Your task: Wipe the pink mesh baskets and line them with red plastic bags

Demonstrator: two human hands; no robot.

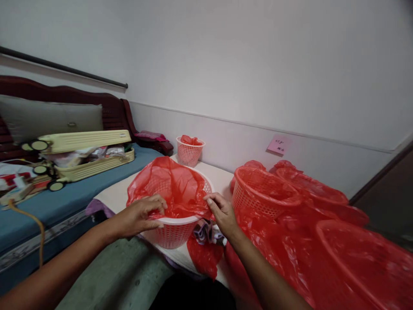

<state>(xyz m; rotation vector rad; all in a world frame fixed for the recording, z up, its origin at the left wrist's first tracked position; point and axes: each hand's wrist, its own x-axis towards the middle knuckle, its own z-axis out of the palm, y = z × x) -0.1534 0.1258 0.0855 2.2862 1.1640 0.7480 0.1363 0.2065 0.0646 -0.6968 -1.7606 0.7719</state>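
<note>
Red thin-plastic bag, pinched by right hand; left hand, fingers bent over rim of round pink lattice-plastic basket, grip uncertain to me. Location: cream-covered table, near-left edge. Step, apparently: lining; next calls for folding bag outward.

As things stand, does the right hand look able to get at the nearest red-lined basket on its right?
Probably yes: the right hand is close to that red-lined basket with nothing visible between, but it would first have to release the red bag.

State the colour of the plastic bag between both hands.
The plastic bag is translucent red, as the head view shows.
</note>
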